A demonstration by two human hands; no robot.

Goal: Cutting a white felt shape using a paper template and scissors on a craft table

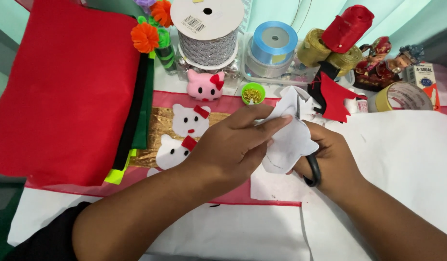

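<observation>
Two hands: left [233,145], right [332,157]. One pair of scissors [313,171]. Two flat white cat faces [189,120] [172,151]. One pink cat toy [205,85]. Two orange pom-poms [144,37] [161,12]. One blue ribbon roll [274,42].

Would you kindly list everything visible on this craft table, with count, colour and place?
white felt piece: 1, white, held between both hands
scissors: 1, black handle, in right hand
cat faces: 2, white with red bows, on gold strip at centre
plush cat head: 1, pink, behind them
felt sheets: stack, red on top, left
ribbon spools: several, silver, blue, gold, red, at back
small cup: 1, green, centre back
tape roll: 1, tan, right
left hand: 1, holds felt
right hand: 1, grips scissors
</observation>
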